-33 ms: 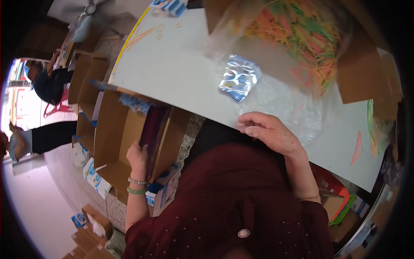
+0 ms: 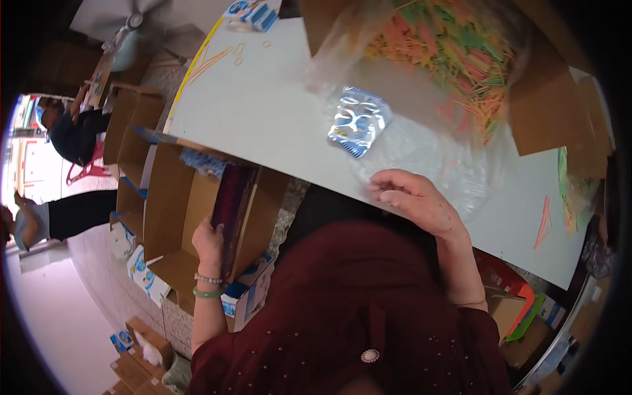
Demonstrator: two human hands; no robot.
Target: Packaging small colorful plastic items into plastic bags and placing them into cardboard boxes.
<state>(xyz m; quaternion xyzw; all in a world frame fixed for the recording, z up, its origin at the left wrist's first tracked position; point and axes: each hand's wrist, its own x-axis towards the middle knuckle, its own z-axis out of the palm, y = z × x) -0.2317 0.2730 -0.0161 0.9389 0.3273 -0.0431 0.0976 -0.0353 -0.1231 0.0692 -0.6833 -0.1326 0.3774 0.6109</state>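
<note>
Spreading from 10 to 4 o'clock, the white bench (image 2: 270, 105) carries a carton (image 2: 543, 125) of coloured strips (image 2: 454, 66) at 1 o'clock. An open carton (image 2: 164, 217) stands at 9, a dark maroon box (image 2: 238, 207) within it. The right hand (image 2: 409, 197) hovers at 3, thumb and fingers slightly apart. A silver-blue packet (image 2: 359, 122) lies at 1. The left hand (image 2: 209, 240), at 8, clasps the maroon box's edge.

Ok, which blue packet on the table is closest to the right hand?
The shiny silver-blue packet, just beyond the right hand; the other, blue-and-white packs lie at the far left corner.
</note>
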